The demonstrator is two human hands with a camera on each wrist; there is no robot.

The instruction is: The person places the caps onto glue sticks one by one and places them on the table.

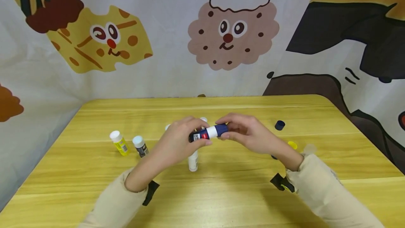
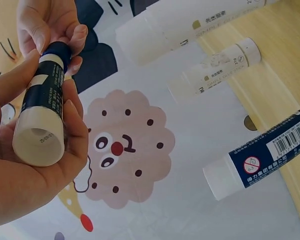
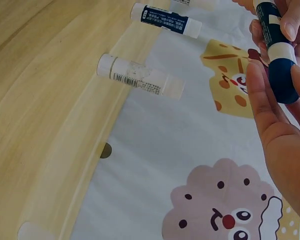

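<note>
My left hand grips the body of a dark blue glue stick, which has a white band and is held almost level above the table. On its other end sits a dark blue cap, pinched between the thumb and fingers of my right hand. The stick's round white base faces the left wrist camera. Just below the hands a small white glue stick stands upright on the table. Behind my left hand, other glue sticks are partly hidden.
To the left stand a yellow glue stick with a white cap and a dark-labelled one. On the right lie a dark blue cap, a yellow cap and a translucent cap. A printed curtain hangs behind the wooden table.
</note>
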